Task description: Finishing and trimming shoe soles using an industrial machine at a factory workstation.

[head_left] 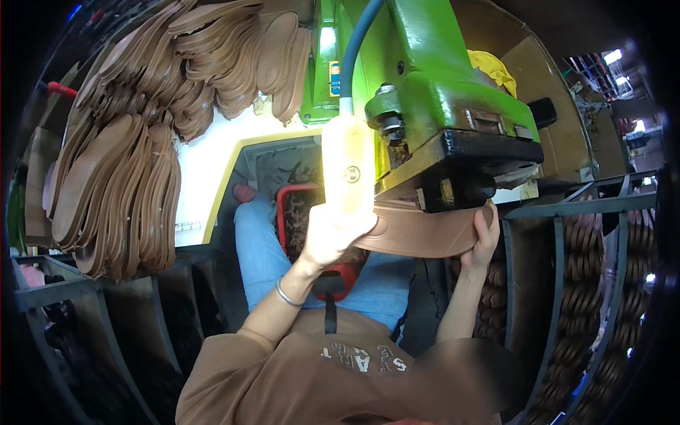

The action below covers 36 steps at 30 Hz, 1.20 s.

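A brown shoe sole (429, 230) is held level between my two hands, close under the black head (471, 166) of a green machine (443, 88). My left hand (333, 237) is closed on the sole's left end, its fingers partly lost in the glare of a lit work lamp (348, 166). At the right end my right hand (483, 239) grips the sole, thumb and fingers wrapped over its edge. The sole's far edge passes beneath the machine head, and the contact there is hidden.
Stacks of brown soles (117, 188) cover the white table (202, 156) at the left. Between my knees stands a red bin (282, 212) with brown scraps. Racks of soles (581, 283) stand at the right; a cardboard box (559, 78) with yellow cloth (492, 71) is behind the machine.
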Tool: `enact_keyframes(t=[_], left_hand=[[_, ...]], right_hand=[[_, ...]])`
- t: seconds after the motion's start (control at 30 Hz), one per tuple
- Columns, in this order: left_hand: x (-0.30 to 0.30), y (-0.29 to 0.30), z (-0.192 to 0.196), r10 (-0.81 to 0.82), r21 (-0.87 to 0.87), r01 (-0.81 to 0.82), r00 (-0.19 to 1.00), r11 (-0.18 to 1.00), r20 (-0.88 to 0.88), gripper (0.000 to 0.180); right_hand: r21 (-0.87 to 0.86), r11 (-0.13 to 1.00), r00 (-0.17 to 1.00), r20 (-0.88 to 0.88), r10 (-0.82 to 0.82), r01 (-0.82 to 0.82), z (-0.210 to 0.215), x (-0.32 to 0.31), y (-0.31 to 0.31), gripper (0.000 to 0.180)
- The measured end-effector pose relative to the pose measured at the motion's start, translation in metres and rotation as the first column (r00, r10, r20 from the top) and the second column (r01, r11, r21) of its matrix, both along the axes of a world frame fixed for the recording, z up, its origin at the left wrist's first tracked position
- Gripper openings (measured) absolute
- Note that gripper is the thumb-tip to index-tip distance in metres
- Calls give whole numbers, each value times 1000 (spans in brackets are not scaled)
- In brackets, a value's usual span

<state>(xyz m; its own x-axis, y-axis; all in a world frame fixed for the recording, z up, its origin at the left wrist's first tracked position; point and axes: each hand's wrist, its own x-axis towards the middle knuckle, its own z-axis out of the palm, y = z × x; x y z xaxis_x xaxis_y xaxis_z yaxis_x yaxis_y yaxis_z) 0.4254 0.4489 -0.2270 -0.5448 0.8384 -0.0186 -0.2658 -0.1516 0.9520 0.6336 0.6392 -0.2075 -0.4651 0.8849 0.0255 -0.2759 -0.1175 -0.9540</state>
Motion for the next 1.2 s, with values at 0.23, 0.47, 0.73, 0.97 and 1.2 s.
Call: enact_keyframes(t=[0.23,0.47,0.73,0.97,1.2], left_hand=[[-35,-33,23,33,119,-49,991,992,132,23],[-61,-94,10,227,-129,-211,966,969,126,28],[-53,-154,-16,128,-159,-92,963,983,237,25],[-7,-55,18,-176,-187,142,967,972,-183,31],[20,10,11,-2,-201,-56,960,978,-280,23]], right_hand=[[-54,993,990,-102,102,-108,-18,-50,-10,40],[-78,991,989,-112,100,-109,-26,-83,-64,35],[-38,966,965,-78,250,-254,-19,-110,-88,40],[-4,947,947,-2,320,-320,0,-115,-90,43],[-62,946,932,164,324,-319,-42,-33,-137,56]])
